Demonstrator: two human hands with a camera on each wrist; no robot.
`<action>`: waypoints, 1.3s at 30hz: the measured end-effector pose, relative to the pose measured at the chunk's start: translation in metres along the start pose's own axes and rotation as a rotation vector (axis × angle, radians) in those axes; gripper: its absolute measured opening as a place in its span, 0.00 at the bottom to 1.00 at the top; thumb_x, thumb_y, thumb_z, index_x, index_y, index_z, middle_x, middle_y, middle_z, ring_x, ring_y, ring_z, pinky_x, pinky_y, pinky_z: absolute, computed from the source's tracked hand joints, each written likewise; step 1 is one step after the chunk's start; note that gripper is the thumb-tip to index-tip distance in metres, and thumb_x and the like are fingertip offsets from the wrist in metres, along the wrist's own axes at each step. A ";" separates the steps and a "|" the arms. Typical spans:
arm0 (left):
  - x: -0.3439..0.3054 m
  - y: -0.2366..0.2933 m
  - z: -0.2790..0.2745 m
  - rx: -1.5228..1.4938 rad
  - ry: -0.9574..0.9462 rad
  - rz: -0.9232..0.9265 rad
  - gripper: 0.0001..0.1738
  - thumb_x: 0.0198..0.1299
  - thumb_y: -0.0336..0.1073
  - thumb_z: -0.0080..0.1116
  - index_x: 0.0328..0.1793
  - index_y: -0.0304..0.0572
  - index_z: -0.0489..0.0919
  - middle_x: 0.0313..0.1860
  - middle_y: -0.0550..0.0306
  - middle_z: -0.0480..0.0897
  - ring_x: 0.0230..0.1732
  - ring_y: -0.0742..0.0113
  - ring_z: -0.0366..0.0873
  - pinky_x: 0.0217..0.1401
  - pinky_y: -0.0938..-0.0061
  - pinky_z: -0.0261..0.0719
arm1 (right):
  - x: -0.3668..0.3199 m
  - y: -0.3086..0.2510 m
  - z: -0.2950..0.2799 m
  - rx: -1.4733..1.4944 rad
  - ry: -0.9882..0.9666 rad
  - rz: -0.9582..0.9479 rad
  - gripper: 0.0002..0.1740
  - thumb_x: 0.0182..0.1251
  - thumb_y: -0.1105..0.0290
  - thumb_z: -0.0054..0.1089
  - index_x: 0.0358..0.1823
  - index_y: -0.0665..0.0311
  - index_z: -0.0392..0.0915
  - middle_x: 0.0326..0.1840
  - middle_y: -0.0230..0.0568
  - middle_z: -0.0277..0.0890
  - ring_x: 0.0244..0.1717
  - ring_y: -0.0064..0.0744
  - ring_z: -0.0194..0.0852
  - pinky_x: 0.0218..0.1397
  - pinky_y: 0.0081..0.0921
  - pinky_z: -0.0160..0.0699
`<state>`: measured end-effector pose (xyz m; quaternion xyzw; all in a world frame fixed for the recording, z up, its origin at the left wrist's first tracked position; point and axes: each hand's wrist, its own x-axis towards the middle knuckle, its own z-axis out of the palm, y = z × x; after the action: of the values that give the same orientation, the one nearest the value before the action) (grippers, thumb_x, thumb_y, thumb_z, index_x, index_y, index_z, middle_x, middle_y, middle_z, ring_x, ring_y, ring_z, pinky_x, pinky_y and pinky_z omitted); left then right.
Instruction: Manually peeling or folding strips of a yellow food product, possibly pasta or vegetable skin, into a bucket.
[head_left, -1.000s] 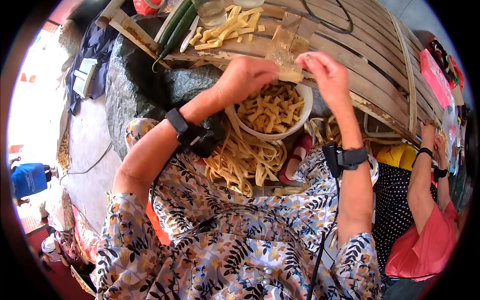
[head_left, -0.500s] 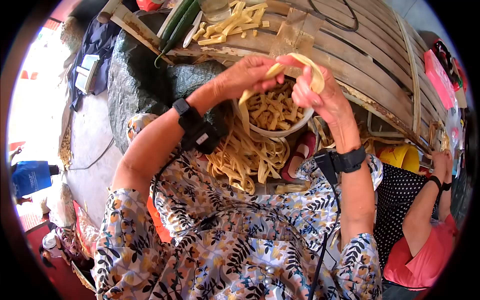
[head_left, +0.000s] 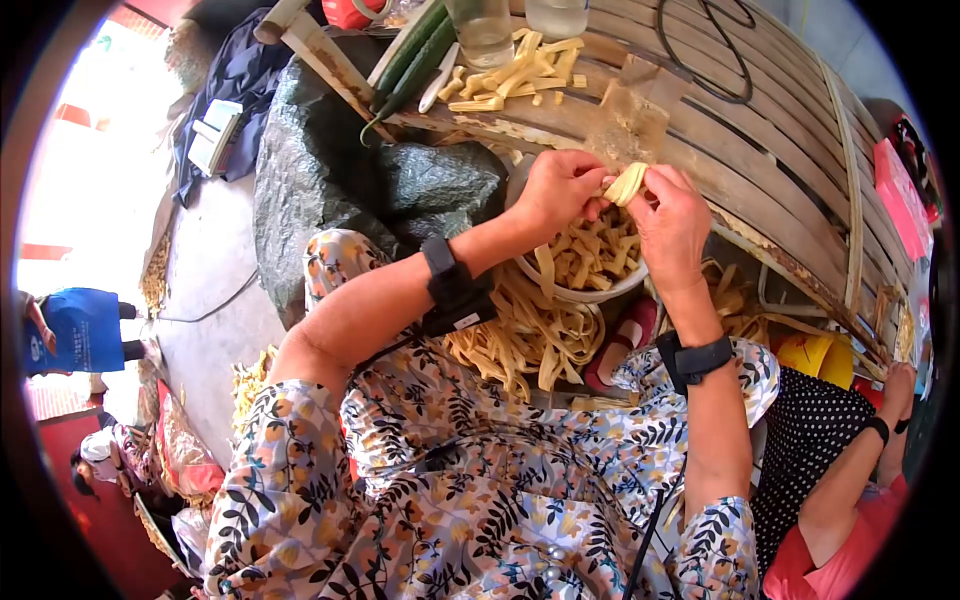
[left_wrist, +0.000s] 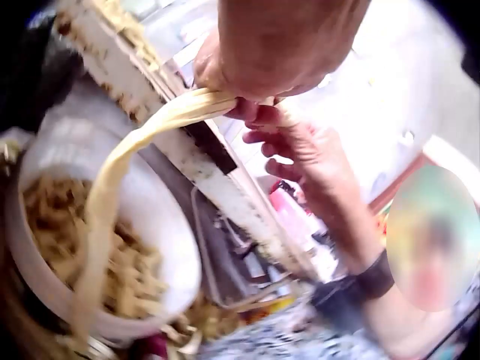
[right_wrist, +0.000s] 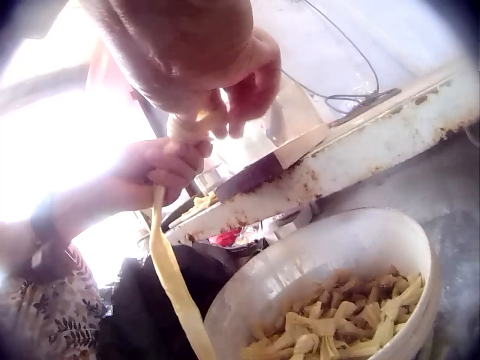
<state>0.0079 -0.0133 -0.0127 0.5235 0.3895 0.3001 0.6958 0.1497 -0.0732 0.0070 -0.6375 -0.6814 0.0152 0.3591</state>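
Note:
A long, flat, pale-yellow strip (head_left: 627, 184) is wound into a small loop between both hands, above a white tub (head_left: 597, 295) of short knotted pieces (head_left: 590, 252). My left hand (head_left: 560, 192) pinches it from one side, and the strip's long tail (left_wrist: 112, 180) hangs down past the tub in the left wrist view. On the other side, thumb and fingers of my right hand (head_left: 675, 222) grip the loop. In the right wrist view the tail (right_wrist: 178, 281) drops below the left hand (right_wrist: 169, 165). Beside the tub lies a heap of uncut strips (head_left: 530, 335).
A slatted wooden bench (head_left: 770, 160) with a rusty edge borders the tub. On it are more knotted pieces (head_left: 520, 75), glasses of liquid (head_left: 480, 35), green cucumbers (head_left: 420, 60) and a black cord (head_left: 735, 85). Dark plastic sheeting (head_left: 440, 185) lies left; another person (head_left: 840, 500) sits right.
The hands were apart near the bench edge, then held the strip in a wide loop. Now they are close together and the loop is small at the fingertips. The head view has shifted.

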 end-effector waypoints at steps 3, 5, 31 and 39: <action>-0.007 0.007 0.001 0.298 0.055 0.281 0.09 0.61 0.31 0.49 0.35 0.32 0.78 0.21 0.62 0.77 0.16 0.81 0.70 0.18 0.86 0.69 | 0.008 0.012 0.000 0.586 -0.434 0.455 0.13 0.54 0.62 0.63 0.31 0.67 0.80 0.22 0.29 0.75 0.23 0.18 0.68 0.28 0.21 0.69; -0.002 0.004 -0.003 0.285 0.000 0.270 0.09 0.61 0.31 0.50 0.35 0.32 0.77 0.21 0.62 0.77 0.17 0.81 0.71 0.19 0.86 0.69 | 0.009 0.011 -0.001 0.700 -0.442 0.524 0.14 0.55 0.61 0.63 0.29 0.69 0.80 0.20 0.28 0.74 0.21 0.14 0.64 0.25 0.18 0.66; -0.005 0.008 -0.012 -0.370 -0.435 -0.262 0.12 0.63 0.38 0.49 0.33 0.37 0.74 0.15 0.74 0.59 0.14 0.84 0.49 0.16 0.87 0.46 | 0.005 0.041 -0.011 1.202 0.112 0.646 0.09 0.54 0.74 0.62 0.36 0.71 0.80 0.44 0.38 0.75 0.37 0.21 0.74 0.40 0.16 0.75; -0.004 0.005 -0.015 -0.297 -0.493 -0.277 0.13 0.66 0.41 0.43 0.32 0.41 0.71 0.14 0.77 0.53 0.13 0.86 0.44 0.14 0.89 0.43 | 0.001 0.021 -0.007 1.166 -0.312 0.612 0.11 0.55 0.70 0.62 0.38 0.67 0.76 0.24 0.28 0.72 0.20 0.12 0.64 0.21 0.09 0.64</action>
<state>-0.0075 -0.0077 -0.0093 0.4149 0.2285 0.1200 0.8725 0.1714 -0.0717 0.0028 -0.4938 -0.3945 0.5734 0.5212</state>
